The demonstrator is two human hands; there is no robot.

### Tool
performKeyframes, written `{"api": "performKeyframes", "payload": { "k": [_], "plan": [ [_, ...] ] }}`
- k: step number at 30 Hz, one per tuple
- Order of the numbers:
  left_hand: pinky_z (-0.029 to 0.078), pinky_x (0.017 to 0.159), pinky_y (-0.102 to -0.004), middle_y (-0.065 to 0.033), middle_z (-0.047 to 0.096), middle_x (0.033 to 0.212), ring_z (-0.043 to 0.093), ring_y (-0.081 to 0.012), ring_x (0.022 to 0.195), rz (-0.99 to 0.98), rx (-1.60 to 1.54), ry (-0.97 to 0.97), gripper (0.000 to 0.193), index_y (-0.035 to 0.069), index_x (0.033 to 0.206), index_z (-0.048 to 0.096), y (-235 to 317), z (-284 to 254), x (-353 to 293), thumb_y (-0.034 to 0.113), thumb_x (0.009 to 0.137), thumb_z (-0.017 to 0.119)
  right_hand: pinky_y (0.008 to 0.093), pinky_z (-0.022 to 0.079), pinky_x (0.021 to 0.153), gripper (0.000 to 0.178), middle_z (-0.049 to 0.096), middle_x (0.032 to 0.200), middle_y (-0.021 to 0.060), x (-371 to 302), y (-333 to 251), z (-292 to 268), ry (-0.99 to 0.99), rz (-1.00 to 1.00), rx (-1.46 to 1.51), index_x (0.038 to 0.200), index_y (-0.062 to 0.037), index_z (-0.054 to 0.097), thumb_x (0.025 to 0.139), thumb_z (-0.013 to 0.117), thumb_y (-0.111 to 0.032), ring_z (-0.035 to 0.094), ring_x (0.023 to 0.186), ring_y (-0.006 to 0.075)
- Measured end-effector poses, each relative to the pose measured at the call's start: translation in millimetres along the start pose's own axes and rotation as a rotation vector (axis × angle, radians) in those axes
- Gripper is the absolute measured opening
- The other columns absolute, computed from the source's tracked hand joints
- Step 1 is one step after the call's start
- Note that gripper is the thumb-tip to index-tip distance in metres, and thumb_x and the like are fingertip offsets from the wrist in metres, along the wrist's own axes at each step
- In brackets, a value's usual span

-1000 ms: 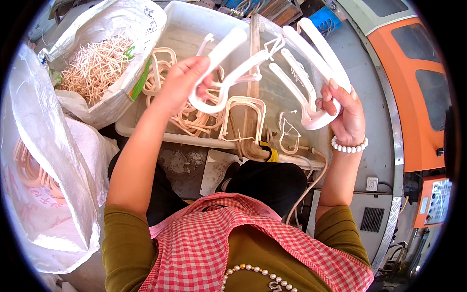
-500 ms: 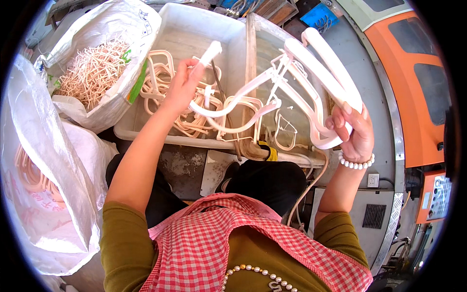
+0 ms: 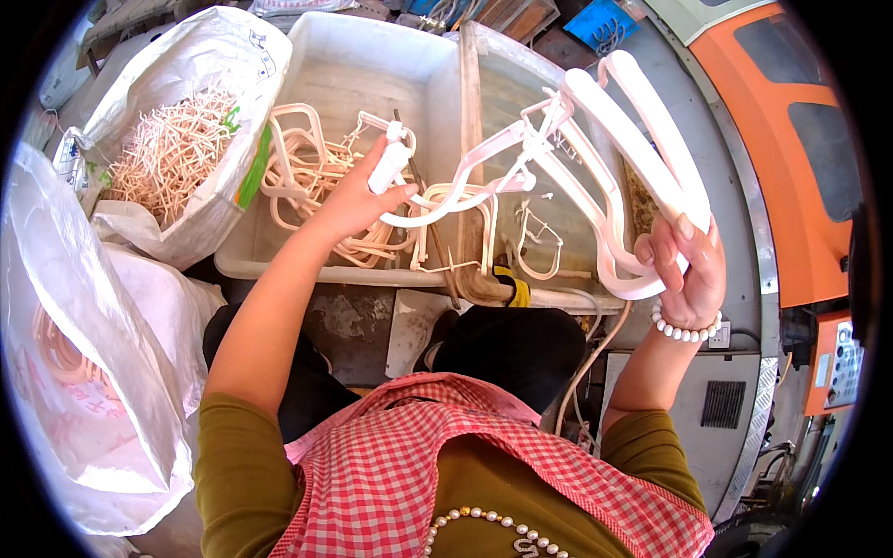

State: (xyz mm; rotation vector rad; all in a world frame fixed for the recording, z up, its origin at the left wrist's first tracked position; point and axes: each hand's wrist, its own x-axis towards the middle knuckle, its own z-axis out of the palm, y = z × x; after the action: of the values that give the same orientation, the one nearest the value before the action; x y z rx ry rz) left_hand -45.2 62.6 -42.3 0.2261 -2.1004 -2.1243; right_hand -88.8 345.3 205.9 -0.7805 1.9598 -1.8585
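A pale pink plastic moulding (image 3: 625, 141) is stretched between my two hands above the tubs. It is made of long curved, handle-like bands joined by thin runners in the middle. My left hand (image 3: 349, 206) is closed on a blocky end of the curved piece at the left, thumb on the near side. My right hand (image 3: 690, 270), with a white bead bracelet at the wrist, grips the larger curved bands at their lower bend. Below my left hand, a heap of similar curved pieces (image 3: 307, 177) lies in the white tub.
At the left stands a white woven sack (image 3: 167, 232) full of thin pink runner scraps (image 3: 172, 153). Nearer, another white sack (image 3: 112, 307) holds curved pieces. A wooden board (image 3: 473, 102) separates the white tub (image 3: 372, 46) from a water-filled basin. An orange machine (image 3: 781, 139) stands at the right.
My left hand has turned and the moulding's left end has come lower. My right hand has shifted slightly to the right and down, still gripping the larger bands.
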Motion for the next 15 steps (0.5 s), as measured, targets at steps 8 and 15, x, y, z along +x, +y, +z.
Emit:
{"api": "performKeyframes", "payload": {
  "k": [8,15],
  "plan": [
    [0.041,0.093,-0.0370,-0.0164,0.052,0.119,0.053,-0.0273,0.110,0.116,0.140,0.211,0.060,0.005,0.124,0.051,-14,-6,15,0.038,0.079,0.072,0.0254,0.040,0.052,0.050,0.049,0.055,0.0019,-4,-4,-1,-0.200,0.018,0.241,0.129,0.0082,0.037,0.089,0.056,-0.015,0.034,0.031,0.0048],
    [0.047,0.067,-0.0241,-0.0010,0.060,0.072,0.058,-0.0104,0.070,-0.026,-0.065,0.177,0.030,0.005,0.085,0.058,33,-21,-2,0.029,0.079,0.074,0.0277,0.044,0.050,0.047,0.057,0.055,0.0047,15,14,-36,-0.300,0.000,0.023,0.118,0.0094,0.050,0.082,0.064,-0.018,0.040,0.032,0.0078]
  ]
}}
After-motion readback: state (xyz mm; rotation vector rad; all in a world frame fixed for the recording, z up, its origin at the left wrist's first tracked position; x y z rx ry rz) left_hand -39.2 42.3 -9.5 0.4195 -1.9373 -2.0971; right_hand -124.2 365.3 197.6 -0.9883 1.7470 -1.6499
